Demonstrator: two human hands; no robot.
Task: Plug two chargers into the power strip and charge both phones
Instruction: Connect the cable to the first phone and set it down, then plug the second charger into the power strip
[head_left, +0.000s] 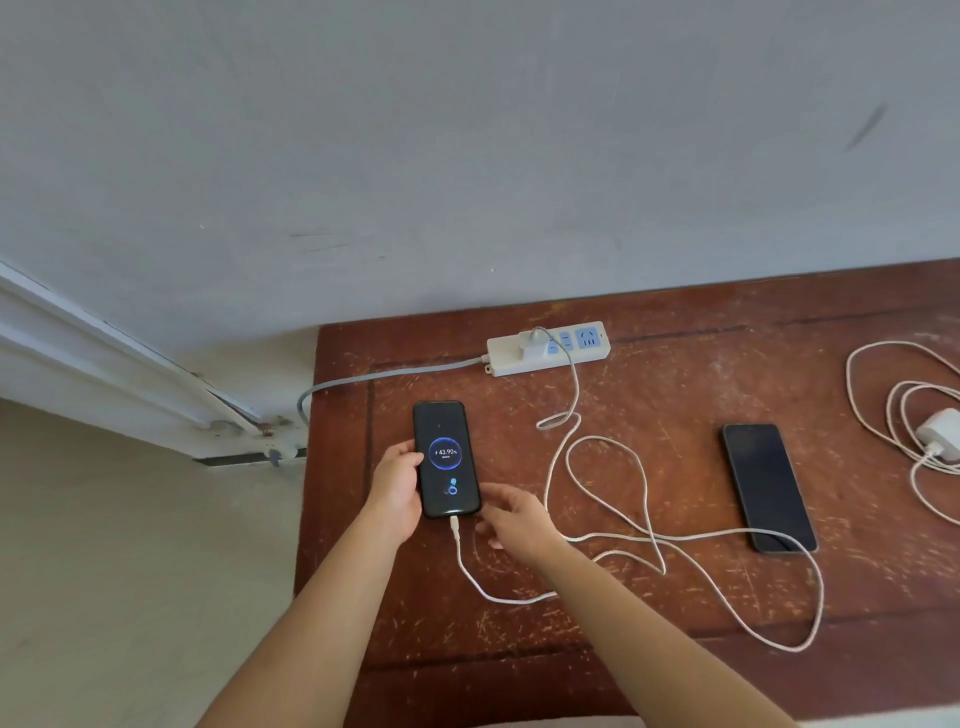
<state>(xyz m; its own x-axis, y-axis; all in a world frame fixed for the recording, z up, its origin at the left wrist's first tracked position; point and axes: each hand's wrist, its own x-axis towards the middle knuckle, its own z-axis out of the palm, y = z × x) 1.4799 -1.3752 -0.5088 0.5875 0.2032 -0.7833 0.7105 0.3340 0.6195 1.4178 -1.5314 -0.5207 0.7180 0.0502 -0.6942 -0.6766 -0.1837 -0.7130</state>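
Note:
A black phone (445, 460) lies on the brown wooden table (675, 597), its screen lit with a charging ring reading 43.90%. My left hand (396, 488) grips its left edge. My right hand (511, 519) hovers open just right of the phone's bottom end, beside the plugged-in connector. That white cable (644, 499) loops across the table to a white charger (534, 343) seated in the white power strip (548, 348). A second phone (769, 488), dark, lies to the right with no cable in it. The second charger (940, 434) with its coiled cable rests at the far right.
The power strip's grey cord (374, 376) runs off the table's left edge toward the wall. A grey wall rises right behind the table. The floor and a white frame lie to the left.

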